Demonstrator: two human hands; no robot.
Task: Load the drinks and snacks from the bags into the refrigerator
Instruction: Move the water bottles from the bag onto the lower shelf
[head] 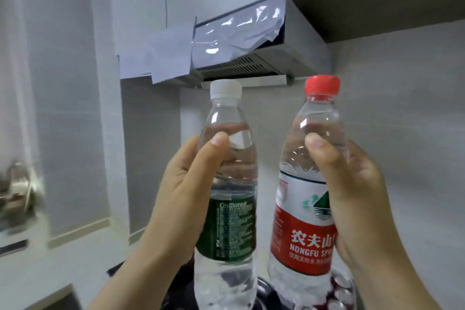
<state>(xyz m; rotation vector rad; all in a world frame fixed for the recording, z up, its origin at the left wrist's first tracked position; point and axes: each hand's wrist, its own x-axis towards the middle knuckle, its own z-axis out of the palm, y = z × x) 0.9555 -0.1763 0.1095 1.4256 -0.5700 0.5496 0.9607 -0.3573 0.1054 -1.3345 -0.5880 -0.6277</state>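
Green-label bottle is gripped upright by the left hand, below the range hood; the right hand grips the red-label bottle just beside it. No refrigerator is in view, so neither looks stored yet. Red-and-white items farther below the hood suggest plenty remains to load.

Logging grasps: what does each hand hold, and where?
Left hand: white-capped, green-labelled clear plastic bottle, upper body. Right hand: red-capped, red-labelled clear plastic bottle, upper body.
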